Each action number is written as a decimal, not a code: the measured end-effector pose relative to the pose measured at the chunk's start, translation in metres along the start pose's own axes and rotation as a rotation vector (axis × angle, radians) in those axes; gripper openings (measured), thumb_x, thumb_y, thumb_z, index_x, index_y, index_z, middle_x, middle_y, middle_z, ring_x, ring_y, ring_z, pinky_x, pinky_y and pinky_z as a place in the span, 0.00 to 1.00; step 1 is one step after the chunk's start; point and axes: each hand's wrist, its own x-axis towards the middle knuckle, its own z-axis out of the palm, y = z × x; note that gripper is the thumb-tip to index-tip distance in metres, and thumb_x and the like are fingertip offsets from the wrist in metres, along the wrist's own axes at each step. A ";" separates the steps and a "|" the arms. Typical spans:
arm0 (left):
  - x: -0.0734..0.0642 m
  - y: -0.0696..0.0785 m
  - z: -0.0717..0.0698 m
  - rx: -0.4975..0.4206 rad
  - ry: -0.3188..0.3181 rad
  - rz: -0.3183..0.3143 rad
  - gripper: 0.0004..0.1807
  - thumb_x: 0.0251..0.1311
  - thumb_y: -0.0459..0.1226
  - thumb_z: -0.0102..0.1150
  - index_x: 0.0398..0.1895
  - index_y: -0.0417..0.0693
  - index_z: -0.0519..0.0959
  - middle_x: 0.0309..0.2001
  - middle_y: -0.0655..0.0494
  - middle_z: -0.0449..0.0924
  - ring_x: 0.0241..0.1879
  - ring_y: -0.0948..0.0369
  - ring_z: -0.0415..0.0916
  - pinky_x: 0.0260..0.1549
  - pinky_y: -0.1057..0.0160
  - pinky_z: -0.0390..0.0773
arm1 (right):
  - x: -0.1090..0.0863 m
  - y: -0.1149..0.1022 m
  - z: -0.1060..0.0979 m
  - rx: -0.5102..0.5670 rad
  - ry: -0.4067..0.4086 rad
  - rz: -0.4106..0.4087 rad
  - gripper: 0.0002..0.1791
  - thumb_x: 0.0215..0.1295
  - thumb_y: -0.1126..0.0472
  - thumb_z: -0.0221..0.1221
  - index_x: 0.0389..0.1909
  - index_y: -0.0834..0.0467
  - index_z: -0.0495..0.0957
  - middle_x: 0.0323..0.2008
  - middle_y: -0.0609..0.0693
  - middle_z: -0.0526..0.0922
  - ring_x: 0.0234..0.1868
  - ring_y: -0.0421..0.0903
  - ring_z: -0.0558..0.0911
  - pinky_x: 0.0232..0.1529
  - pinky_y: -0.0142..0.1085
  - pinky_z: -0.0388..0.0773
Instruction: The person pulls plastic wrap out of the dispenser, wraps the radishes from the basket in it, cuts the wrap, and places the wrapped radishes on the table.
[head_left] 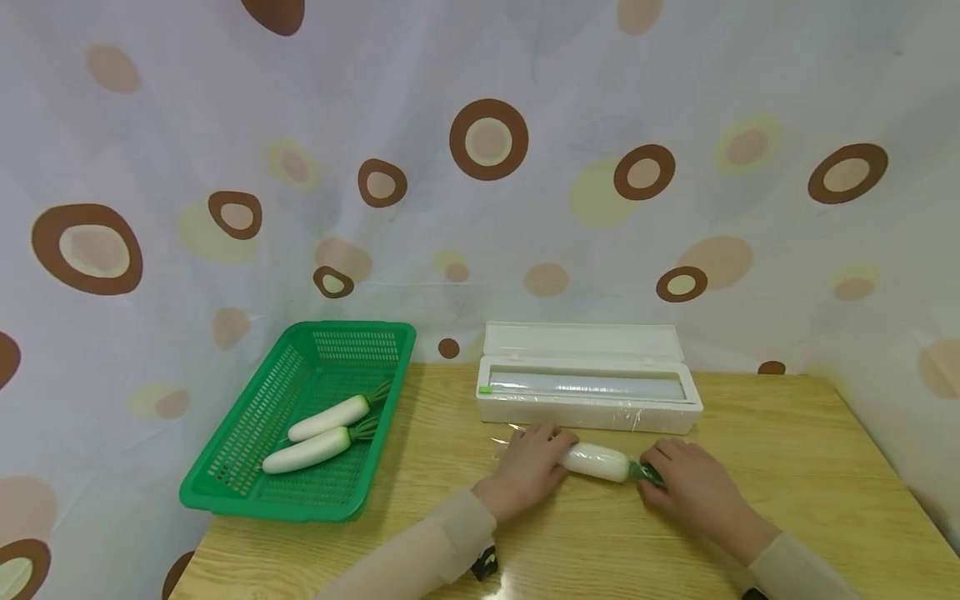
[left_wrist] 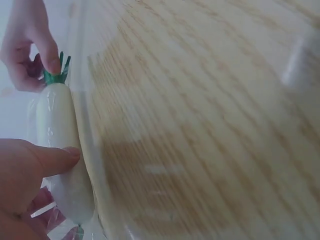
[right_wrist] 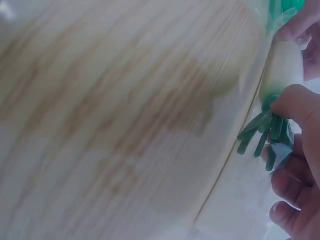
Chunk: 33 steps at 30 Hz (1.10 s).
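Head view: film-wrapped radish (head_left: 597,462) lying pretty much 9-to-3 o'clock
Left hand (head_left: 529,467) grips the body at 9, right hand (head_left: 693,482) pinches the green tops (head_left: 644,473) at 3, lol.

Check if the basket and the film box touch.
Apart. The head view shows it: a strip of table lies between the right rim of the basket and the left end of the film box.
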 end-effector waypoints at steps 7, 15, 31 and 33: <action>-0.003 -0.009 -0.005 0.011 -0.006 0.026 0.23 0.69 0.40 0.66 0.66 0.56 0.77 0.55 0.58 0.81 0.57 0.58 0.77 0.52 0.56 0.77 | 0.003 -0.007 -0.003 0.009 -0.029 -0.002 0.12 0.53 0.56 0.76 0.34 0.53 0.82 0.34 0.40 0.78 0.35 0.40 0.76 0.40 0.44 0.80; -0.008 -0.014 -0.012 -0.014 -0.086 0.042 0.24 0.70 0.42 0.66 0.67 0.57 0.77 0.59 0.59 0.81 0.60 0.60 0.76 0.57 0.56 0.73 | 0.001 -0.013 -0.005 0.057 -0.078 0.006 0.12 0.54 0.55 0.77 0.33 0.50 0.83 0.33 0.37 0.77 0.34 0.36 0.74 0.36 0.38 0.79; -0.060 0.005 -0.020 -0.082 -0.134 0.106 0.20 0.70 0.49 0.64 0.63 0.59 0.78 0.52 0.64 0.82 0.53 0.66 0.77 0.50 0.63 0.70 | -0.028 -0.009 -0.007 0.267 -0.118 -0.102 0.14 0.58 0.52 0.76 0.42 0.48 0.84 0.35 0.30 0.78 0.35 0.29 0.71 0.32 0.32 0.75; -0.067 0.008 -0.020 -0.088 -0.127 0.113 0.20 0.70 0.49 0.65 0.62 0.59 0.79 0.52 0.64 0.82 0.53 0.66 0.77 0.50 0.63 0.70 | -0.034 -0.012 -0.009 0.302 -0.133 -0.095 0.15 0.60 0.51 0.75 0.45 0.46 0.83 0.37 0.28 0.77 0.36 0.28 0.70 0.32 0.31 0.74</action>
